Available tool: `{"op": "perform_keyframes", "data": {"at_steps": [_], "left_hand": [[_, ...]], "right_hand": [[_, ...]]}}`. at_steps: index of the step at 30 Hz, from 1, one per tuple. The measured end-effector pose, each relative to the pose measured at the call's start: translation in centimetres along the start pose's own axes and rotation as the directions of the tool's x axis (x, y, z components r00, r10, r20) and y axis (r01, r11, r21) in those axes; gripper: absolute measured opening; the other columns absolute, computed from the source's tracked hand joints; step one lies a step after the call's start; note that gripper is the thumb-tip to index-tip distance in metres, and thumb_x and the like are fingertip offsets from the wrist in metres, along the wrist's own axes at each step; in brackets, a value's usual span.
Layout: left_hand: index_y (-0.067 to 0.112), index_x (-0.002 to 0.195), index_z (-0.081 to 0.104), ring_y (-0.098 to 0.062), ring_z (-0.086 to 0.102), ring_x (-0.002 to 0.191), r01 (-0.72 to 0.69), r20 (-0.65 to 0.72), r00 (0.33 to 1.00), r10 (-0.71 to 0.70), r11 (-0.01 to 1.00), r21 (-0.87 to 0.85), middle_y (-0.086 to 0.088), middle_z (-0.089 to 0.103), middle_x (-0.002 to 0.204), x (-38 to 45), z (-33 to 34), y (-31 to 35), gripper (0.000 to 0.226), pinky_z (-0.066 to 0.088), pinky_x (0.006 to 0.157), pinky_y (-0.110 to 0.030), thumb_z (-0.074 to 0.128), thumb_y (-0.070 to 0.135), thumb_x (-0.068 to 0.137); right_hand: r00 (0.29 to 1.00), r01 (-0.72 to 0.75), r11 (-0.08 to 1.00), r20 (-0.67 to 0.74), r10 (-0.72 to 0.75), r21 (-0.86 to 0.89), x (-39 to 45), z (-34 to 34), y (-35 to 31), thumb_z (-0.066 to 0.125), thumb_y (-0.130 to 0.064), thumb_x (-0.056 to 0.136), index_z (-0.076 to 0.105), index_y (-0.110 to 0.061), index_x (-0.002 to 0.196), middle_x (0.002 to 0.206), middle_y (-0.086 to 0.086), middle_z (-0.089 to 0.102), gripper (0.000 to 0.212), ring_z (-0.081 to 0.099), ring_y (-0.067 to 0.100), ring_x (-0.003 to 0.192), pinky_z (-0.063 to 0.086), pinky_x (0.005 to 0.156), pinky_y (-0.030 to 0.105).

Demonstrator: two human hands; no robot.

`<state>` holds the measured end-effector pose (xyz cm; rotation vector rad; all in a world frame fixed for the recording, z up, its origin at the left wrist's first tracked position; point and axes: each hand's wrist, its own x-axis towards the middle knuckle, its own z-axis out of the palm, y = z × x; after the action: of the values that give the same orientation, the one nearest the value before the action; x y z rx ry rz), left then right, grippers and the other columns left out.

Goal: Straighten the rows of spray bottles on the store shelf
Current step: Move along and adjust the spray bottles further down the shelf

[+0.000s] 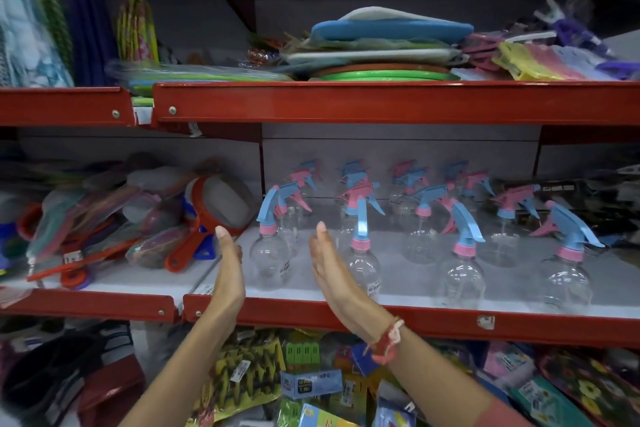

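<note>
Both hands reach up to the middle shelf with flat, open palms facing each other, the left hand and the right hand standing on either side of the front-left spray bottle, holding nothing. The clear spray bottles with pink and blue triggers stand in loose rows across the shelf's white board, nozzles pointing different ways. Red-handled strainers lie heaped to the left, folded mats sit on the shelf above, and packets crowd below.

Clear bottles with blue-and-pink triggers; red shelf edge, white deck; red-and-white wristband
</note>
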<state>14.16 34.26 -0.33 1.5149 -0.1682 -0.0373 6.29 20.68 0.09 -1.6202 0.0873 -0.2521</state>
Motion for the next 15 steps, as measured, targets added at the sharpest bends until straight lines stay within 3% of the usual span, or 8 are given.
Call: {"op": "perform_keyframes", "data": {"at_steps": [2,5,8,15], "left_hand": [[0.011,0.150,0.013,-0.023,0.018,0.146,0.056,0.050,0.997,-0.056,0.998,0.005,-0.012,0.016,0.159,0.6,-0.2,0.1,0.127,0.008,0.120,-0.043,0.005,0.090,0.050],[0.007,0.150,0.009,-0.025,0.019,0.146,0.105,0.115,0.988,-0.105,0.994,0.004,-0.016,0.015,0.158,0.8,-0.4,0.5,0.116,0.008,0.121,-0.040,0.001,0.084,0.063],[-0.001,0.147,0.015,-0.027,0.020,0.146,0.099,0.163,0.982,-0.099,0.995,0.004,-0.019,0.017,0.157,0.6,-0.5,1.3,0.100,0.011,0.119,-0.036,-0.004,0.071,0.080],[-0.003,0.144,0.025,-0.025,0.024,0.145,0.152,0.220,0.962,-0.164,0.986,0.071,-0.019,0.023,0.155,-0.1,-2.0,1.8,0.112,0.013,0.118,-0.035,-0.003,0.078,0.072]], "right_hand": [[0.999,-0.041,0.997,0.037,0.039,0.069,1.0,0.8,-0.3,0.017,-0.076,0.084,0.004,-0.026,0.152,0.162,-0.004,0.004,0.085,0.007,0.011,0.148,0.006,0.121,0.040],[0.994,-0.081,0.994,0.083,0.075,0.079,2.1,1.8,-0.7,0.013,-0.070,0.089,0.003,-0.021,0.152,0.162,-0.001,0.002,0.081,0.005,0.012,0.148,0.004,0.121,0.037],[0.992,-0.076,0.995,0.101,0.069,0.066,2.8,2.4,-1.0,0.013,-0.072,0.087,0.000,-0.025,0.152,0.162,0.000,0.001,0.082,0.005,0.012,0.148,0.004,0.121,0.038],[0.985,-0.077,0.994,0.162,0.063,0.082,1.5,2.2,-0.7,0.012,-0.072,0.087,0.006,-0.019,0.153,0.161,0.001,0.008,0.085,0.009,0.013,0.148,0.009,0.118,0.033]]}}
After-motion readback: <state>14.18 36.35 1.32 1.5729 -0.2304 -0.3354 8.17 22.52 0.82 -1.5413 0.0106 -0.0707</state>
